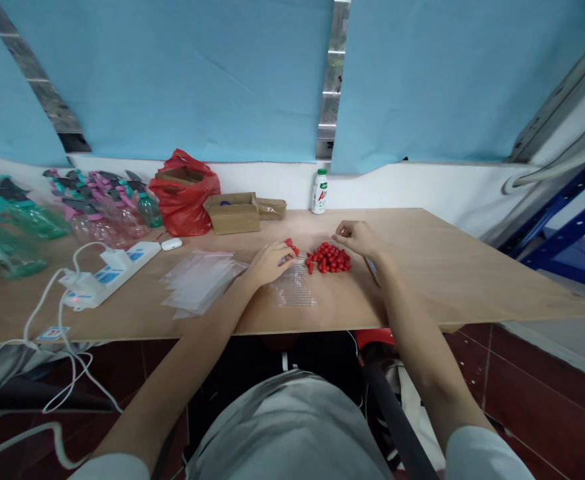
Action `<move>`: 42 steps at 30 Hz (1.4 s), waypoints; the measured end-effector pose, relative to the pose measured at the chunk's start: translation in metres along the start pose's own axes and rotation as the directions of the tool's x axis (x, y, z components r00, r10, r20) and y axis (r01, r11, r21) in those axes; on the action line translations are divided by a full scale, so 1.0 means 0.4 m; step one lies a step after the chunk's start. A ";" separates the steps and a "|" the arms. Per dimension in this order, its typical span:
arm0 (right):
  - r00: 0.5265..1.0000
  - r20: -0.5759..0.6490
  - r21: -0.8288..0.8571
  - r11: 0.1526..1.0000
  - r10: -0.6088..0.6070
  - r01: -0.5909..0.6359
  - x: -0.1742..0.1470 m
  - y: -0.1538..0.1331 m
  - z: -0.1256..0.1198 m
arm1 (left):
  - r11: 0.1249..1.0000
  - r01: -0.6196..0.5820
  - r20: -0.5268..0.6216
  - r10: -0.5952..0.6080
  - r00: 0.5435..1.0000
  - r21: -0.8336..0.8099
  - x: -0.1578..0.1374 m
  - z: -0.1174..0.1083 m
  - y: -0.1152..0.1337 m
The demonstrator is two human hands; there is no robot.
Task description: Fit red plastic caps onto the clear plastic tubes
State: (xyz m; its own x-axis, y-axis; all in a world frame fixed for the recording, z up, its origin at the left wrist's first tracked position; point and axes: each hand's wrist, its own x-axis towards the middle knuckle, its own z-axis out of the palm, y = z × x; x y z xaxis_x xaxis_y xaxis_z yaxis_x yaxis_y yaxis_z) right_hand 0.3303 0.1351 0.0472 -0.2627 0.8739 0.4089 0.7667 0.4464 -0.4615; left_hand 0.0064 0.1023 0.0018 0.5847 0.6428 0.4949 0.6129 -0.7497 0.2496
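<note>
My left hand [271, 263] rests at the left of a row of thin clear tubes or sticks [294, 292] on the table. Its fingers are bent and close together at the upper end of the row; what lies under the fingertips is hidden. Just beyond those fingertips are a few small red pieces [291, 245]. A larger heap of small red pieces [328, 259] lies to the right of the tubes. Over the far right side of this heap hovers my right hand [356, 237], fingers curled loosely and a little apart, with nothing visible in them.
Flat clear plastic bags [200, 283] lie left of my left hand. A power strip [117, 275] with white cables, spray bottles [97, 213], a red bag [185, 197] and a cardboard box [233, 213] stand leftward. A white bottle [319, 192] stands against the wall. A dark flat object [373, 272] lies beside my right wrist.
</note>
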 end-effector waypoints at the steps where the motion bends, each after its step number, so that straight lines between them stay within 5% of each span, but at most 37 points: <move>1: 0.999 0.046 0.040 0.999 0.001 -0.002 -0.002 0.004 -0.004 | 1.000 -0.001 0.000 0.001 1.000 0.001 0.000 0.001 0.000; 6: 0.968 0.252 0.125 0.992 0.003 -0.035 -0.011 0.011 -0.020 | 1.000 0.015 -0.019 -0.015 1.000 0.006 0.004 0.005 0.000; 13: 0.954 0.298 0.133 0.991 -0.021 -0.020 -0.014 0.012 -0.024 | 0.970 0.220 -0.161 -0.202 0.966 0.107 0.008 -0.007 0.002; 18: 0.977 0.210 0.072 0.997 -0.045 0.030 -0.008 0.016 -0.011 | 0.912 0.393 -0.259 -0.353 0.899 0.120 0.002 -0.004 -0.025; 24: 0.990 -0.058 0.000 0.992 -0.126 0.126 -0.005 -0.045 0.035 | 0.900 0.422 -0.114 -0.410 0.905 0.107 -0.008 0.024 -0.074; 42: 0.971 0.024 0.000 0.971 -0.239 0.239 -0.008 -0.100 0.114 | 0.913 0.408 -0.056 -0.407 0.912 0.000 0.000 0.039 -0.098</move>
State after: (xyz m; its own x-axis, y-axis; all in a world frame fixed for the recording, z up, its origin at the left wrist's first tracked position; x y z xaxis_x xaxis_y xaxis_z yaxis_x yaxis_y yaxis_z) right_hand 0.2737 0.1233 0.0286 -0.4522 0.7463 0.4885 0.6816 0.6424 -0.3505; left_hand -0.0093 0.1341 -0.0208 0.2535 0.8824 0.3963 0.7982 -0.4223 0.4296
